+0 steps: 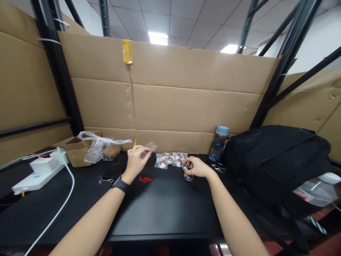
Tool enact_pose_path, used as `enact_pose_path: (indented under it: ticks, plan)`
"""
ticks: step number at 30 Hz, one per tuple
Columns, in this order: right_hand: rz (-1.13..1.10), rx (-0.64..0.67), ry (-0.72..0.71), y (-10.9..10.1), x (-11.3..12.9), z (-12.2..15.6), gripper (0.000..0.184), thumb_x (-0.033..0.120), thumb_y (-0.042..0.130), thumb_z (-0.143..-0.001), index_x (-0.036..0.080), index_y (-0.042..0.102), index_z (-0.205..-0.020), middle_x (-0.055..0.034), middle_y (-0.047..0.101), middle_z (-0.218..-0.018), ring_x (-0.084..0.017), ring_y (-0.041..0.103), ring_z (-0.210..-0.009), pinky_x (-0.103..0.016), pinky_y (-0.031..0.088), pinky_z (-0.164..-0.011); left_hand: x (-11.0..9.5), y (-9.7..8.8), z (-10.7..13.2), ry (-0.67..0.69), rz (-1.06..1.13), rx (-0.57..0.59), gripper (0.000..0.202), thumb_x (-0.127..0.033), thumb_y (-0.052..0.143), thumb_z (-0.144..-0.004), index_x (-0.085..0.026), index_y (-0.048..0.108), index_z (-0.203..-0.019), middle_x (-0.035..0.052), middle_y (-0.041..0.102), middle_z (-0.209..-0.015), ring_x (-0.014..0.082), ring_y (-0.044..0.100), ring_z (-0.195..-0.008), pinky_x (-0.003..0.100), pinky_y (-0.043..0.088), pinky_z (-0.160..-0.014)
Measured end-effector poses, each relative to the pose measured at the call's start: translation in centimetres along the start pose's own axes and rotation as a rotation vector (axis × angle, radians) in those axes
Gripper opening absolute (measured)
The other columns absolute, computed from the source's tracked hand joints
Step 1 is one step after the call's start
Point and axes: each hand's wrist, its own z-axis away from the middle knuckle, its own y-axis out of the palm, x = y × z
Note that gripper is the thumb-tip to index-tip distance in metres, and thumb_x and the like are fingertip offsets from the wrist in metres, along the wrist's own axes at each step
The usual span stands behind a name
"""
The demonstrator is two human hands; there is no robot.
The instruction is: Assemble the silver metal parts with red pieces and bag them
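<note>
My left hand [136, 161], with a dark watch on its wrist, is raised over the table with thumb and fingertips pinched on a small clear plastic bag [152, 145]. My right hand [197, 167] is closed at the fingertips around a clear, shiny round piece [188, 176] low over the black tabletop; the fingers partly cover it. Between the hands, towards the back, lie several clear packets [170, 159] with bits of red inside. Some small loose red pieces [145, 179] rest on the table just right of my left wrist.
At left are a white power strip [37, 177] with a trailing cable, a brown paper bag [77, 153] and a knotted plastic bag [99, 147]. A bottle [217, 144], keys [218, 168] and a black backpack [271, 167] stand at right. Cardboard [170, 106] walls the back.
</note>
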Motion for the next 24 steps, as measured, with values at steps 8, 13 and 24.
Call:
enact_pose_path:
  ticks: [8, 13, 24]
  plan:
    - [-0.027, -0.009, -0.015, 0.1, 0.4, 0.0, 0.041, 0.020, 0.078, -0.060, 0.019, 0.072, -0.100, -0.0009, 0.065, -0.091, -0.011, 0.055, -0.067, -0.021, 0.043, -0.062, -1.9, 2.3, 1.4, 0.311, 0.068, 0.618, 0.027, -0.043, 0.073, -0.081, -0.030, 0.070, -0.104, 0.0017, 0.072, -0.099, 0.0229, 0.059, -0.105, 0.035, 0.033, -0.095]
    - [-0.054, 0.008, -0.031, 0.1, 0.9, 0.1, 0.037, 0.020, 0.077, -0.061, 0.018, 0.071, -0.097, -0.0004, 0.066, -0.088, -0.012, 0.056, -0.068, -0.021, 0.044, -0.064, 1.4, 0.6, 0.5, 0.324, 0.093, 0.685, 0.028, -0.036, 0.077, -0.074, -0.026, 0.070, -0.099, 0.0021, 0.069, -0.101, 0.0208, 0.063, -0.095, 0.028, 0.044, -0.085]
    - [-0.120, -0.027, -0.079, 0.7, 1.4, 0.0, 0.044, 0.020, 0.077, -0.064, 0.019, 0.070, -0.107, -0.0036, 0.068, -0.102, -0.013, 0.061, -0.073, -0.023, 0.048, -0.068, 1.9, 0.3, 0.7, 0.280, 0.040, 0.946, 0.006, -0.025, 0.067, -0.079, -0.027, 0.073, -0.079, -0.0005, 0.074, -0.088, 0.0179, 0.067, -0.086, 0.026, 0.045, -0.085]
